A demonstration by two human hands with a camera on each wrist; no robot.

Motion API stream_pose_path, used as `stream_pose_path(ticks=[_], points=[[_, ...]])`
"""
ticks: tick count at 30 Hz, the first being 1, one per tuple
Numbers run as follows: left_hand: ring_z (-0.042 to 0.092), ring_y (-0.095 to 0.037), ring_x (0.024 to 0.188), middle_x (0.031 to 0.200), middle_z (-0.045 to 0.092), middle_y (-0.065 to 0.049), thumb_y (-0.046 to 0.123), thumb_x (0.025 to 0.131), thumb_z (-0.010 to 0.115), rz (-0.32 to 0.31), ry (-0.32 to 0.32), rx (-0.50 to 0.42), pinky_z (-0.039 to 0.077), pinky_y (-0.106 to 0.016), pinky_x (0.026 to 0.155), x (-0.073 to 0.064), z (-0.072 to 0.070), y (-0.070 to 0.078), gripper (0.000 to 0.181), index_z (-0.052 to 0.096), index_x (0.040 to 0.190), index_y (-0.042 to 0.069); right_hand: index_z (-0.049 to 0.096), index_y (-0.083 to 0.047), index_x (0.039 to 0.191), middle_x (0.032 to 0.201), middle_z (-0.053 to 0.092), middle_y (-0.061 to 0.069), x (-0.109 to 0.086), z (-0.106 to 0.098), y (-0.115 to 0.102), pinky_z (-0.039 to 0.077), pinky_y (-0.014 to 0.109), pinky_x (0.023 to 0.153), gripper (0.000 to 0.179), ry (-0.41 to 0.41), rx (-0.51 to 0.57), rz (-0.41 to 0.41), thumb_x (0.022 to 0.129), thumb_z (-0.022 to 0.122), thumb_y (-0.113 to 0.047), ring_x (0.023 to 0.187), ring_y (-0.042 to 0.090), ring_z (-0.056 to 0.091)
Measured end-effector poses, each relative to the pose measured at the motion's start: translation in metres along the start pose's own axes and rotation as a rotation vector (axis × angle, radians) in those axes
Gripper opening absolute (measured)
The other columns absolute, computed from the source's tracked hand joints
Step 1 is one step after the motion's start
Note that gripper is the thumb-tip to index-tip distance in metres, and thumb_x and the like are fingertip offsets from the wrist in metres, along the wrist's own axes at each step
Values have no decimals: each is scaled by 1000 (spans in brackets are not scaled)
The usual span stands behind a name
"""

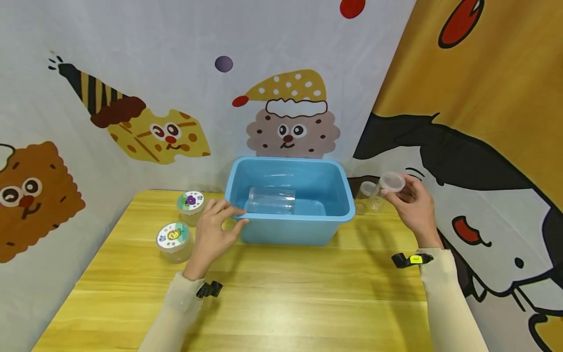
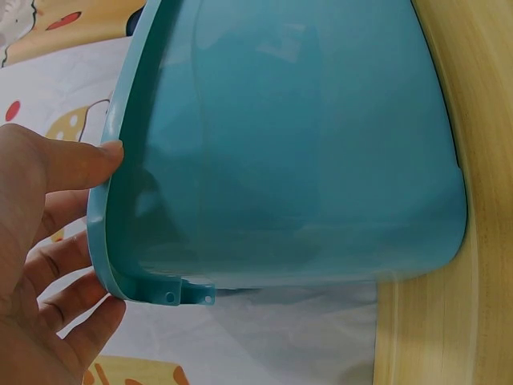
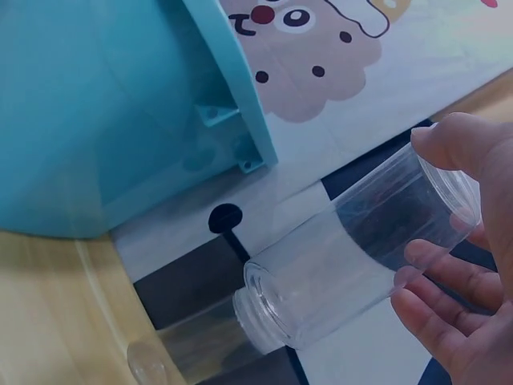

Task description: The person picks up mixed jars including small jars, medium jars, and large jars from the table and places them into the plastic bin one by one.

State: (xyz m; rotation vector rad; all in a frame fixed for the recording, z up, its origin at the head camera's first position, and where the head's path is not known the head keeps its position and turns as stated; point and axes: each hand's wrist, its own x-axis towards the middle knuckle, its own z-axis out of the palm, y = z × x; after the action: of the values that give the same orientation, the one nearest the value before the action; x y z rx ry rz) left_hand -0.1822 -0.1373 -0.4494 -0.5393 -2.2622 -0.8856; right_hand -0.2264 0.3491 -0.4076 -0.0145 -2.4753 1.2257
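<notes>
A light blue plastic tub (image 1: 288, 230) stands at the back of the table, with a clear cylindrical jar (image 1: 272, 201) lying on its side inside. My left hand (image 1: 215, 232) grips the tub's near left rim, thumb on one side and fingers on the other in the left wrist view. To the right of the tub, my right hand (image 1: 413, 203) holds a clear, see-through jar (image 3: 345, 233) by its lidded end, tilted. A smaller clear jar (image 1: 366, 189) stands close behind it, partly hidden. In the right wrist view the held jar's base overlaps that second jar (image 3: 200, 345).
Two round tubs with printed lids stand left of my left hand: a purple-flower one (image 1: 191, 201) and a yellow-flower one (image 1: 173, 237). The wooden table (image 1: 281, 298) ends against a cartoon-printed cloth (image 1: 281, 39) at the back and right.
</notes>
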Motion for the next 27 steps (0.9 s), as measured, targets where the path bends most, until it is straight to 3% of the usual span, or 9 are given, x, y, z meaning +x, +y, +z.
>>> stream_pose_path(ticks=[16, 27], points=[[45, -17, 82, 86, 64, 2, 21, 80, 90, -9, -10, -9, 38, -30, 72, -2, 1, 0, 21, 81, 98, 15, 53, -20, 145, 127, 62, 1, 8, 2, -29, 47, 4, 84, 62, -21, 7, -80, 91, 79, -33, 99, -5, 60], [47, -18, 83, 86, 64, 0, 20, 78, 91, 1, 11, -2, 40, -32, 73, -2, 2, -1, 22, 81, 97, 14, 55, -18, 145, 126, 64, 8, 13, 7, -53, 49, 6, 77, 61, -32, 1, -152, 90, 80, -31, 95, -1, 61]])
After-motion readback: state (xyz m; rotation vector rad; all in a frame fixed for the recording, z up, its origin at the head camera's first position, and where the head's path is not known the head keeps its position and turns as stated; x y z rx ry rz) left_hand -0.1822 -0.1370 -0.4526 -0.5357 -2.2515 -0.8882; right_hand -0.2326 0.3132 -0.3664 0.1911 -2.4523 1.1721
